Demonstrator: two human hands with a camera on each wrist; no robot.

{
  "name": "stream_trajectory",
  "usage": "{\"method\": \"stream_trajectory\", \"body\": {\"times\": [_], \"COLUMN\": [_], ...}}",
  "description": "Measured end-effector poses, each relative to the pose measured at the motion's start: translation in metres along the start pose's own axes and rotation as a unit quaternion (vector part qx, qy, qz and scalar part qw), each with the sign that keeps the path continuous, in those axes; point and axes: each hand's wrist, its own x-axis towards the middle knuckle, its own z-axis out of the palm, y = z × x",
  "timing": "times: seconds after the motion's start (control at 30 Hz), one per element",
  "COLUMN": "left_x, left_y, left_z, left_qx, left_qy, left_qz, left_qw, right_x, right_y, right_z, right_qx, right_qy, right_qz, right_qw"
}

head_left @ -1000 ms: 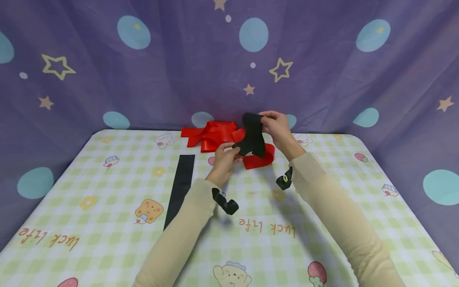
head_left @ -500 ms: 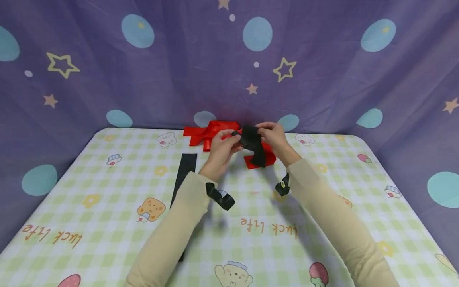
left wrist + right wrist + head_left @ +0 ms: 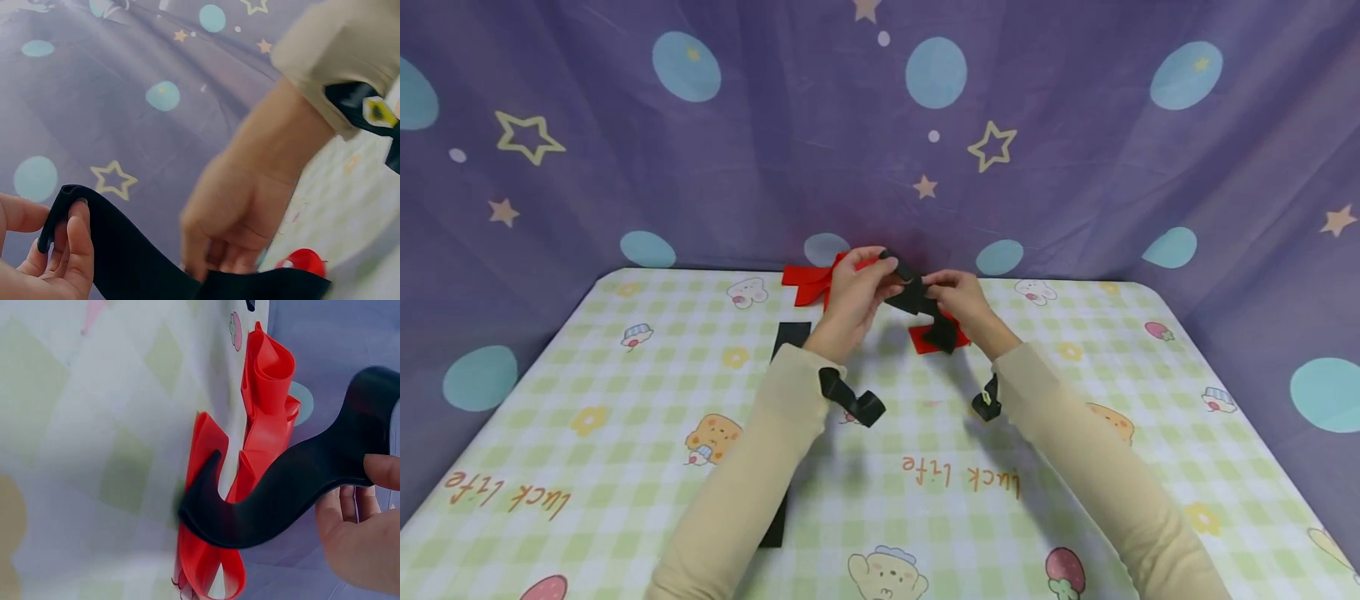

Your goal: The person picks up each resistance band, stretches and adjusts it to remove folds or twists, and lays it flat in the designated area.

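Note:
A flexible black band [image 3: 906, 298] stretches between my two hands above the far part of the table. My left hand [image 3: 852, 296] pinches one end; in the left wrist view that end folds over the fingertips [image 3: 80, 209]. My right hand [image 3: 962, 302] pinches the band further along, and a loose curled tail [image 3: 225, 522] hangs past it in the right wrist view. Behind and below lies a heap of looped red band [image 3: 269, 375], partly hidden by my hands in the head view. Another black strip [image 3: 792, 334] lies flat on the table, partly under my left forearm.
A green-checked cloth with cartoon prints covers the table [image 3: 625, 467]. Close behind the table's far edge hangs a purple curtain [image 3: 775, 167] with stars and blue spots. Black straps [image 3: 850, 398] dangle from both sleeve cuffs.
My left hand has moved up and slightly left, while my right hand has come down and left. The black band, earlier raised upright by the right hand, now slopes down from left to right.

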Motion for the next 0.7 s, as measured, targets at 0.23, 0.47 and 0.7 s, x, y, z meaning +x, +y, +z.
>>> {"method": "stream_trajectory", "body": {"times": [0.23, 0.47, 0.7], "left_x": [-0.006, -0.007, -0.006], "left_y": [0.019, 0.024, 0.024], "left_z": [0.003, 0.001, -0.006], "left_qx": [0.010, 0.013, 0.048], "left_qy": [-0.011, -0.011, -0.024], "left_qz": [0.011, 0.025, 0.061], "left_qw": [0.9998, 0.9995, 0.9967], "right_x": [-0.002, -0.004, -0.007], "right_y": [0.005, 0.010, 0.010], "right_z": [0.007, 0.008, 0.005], "right_qx": [-0.031, -0.023, -0.037], "right_qy": [-0.008, -0.026, -0.031], "right_qz": [-0.016, 0.000, 0.006], "right_qw": [0.9994, 0.9994, 0.9988]}}
